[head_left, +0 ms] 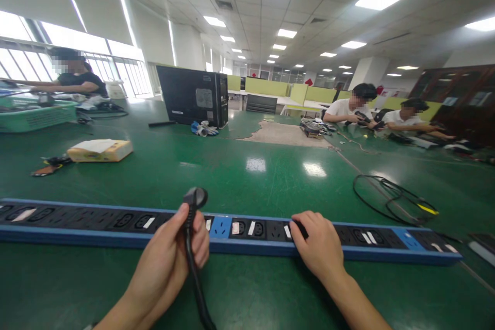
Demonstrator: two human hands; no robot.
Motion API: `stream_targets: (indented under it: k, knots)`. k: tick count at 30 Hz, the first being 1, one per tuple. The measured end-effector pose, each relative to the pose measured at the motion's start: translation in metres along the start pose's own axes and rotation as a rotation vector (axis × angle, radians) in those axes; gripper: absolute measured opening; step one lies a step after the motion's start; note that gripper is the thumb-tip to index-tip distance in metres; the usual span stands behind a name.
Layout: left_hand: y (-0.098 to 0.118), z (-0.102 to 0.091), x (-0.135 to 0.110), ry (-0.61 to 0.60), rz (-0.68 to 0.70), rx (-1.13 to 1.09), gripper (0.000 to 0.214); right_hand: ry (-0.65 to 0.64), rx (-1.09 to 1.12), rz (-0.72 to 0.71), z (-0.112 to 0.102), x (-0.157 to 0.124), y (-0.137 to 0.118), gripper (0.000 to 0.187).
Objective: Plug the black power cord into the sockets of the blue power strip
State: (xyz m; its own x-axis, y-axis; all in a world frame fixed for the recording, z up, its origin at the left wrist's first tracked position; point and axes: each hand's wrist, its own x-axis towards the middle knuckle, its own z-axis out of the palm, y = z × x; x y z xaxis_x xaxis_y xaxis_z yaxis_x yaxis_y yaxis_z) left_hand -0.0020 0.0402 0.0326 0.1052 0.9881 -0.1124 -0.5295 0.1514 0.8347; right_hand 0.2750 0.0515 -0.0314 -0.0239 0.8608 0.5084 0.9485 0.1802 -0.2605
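A long blue-edged power strip [247, 248] with black and blue sockets lies across the table in front of me. My left hand [170, 247] is closed around a black power plug [196, 197], holding it upright above the strip. Its thick black cord [196, 278] hangs down past the lower edge of the view. My right hand [319, 242] is curled over the strip to the right of the middle, gripping it. The fingertips of that hand are partly hidden, and a dark patch shows between thumb and fingers. White labels mark several sockets.
On the green table [232, 175] are a tissue pack [100, 151], a black computer case [193, 95], gloves [204, 129] and a coiled black cable [382, 196]. A green basket [38, 113] stands far left. Other people sit at the left and right edges of the table.
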Motion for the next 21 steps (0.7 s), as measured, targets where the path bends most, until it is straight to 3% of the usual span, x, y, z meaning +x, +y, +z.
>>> stream_targets:
  k: [4,7,10,13,21]
  knots:
    - [0.034,-0.032,0.006,0.182,0.13,-0.012,0.038,0.01,-0.007,-0.018,0.001,0.0,0.002,0.021]
    - [0.043,-0.069,0.011,0.289,-0.07,0.173,0.043,0.014,-0.013,-0.021,0.001,-0.001,0.002,0.021]
    - [0.037,-0.093,0.013,0.302,-0.245,0.24,0.048,0.009,-0.013,-0.01,0.001,-0.001,0.002,0.021]
    - [0.029,-0.101,0.013,0.285,-0.3,0.266,0.049,0.006,-0.012,-0.003,0.001,-0.001,0.002,0.021]
    - [0.022,-0.094,0.009,0.321,-0.268,0.395,0.035,0.022,-0.021,-0.028,0.001,-0.001,0.003,0.023]
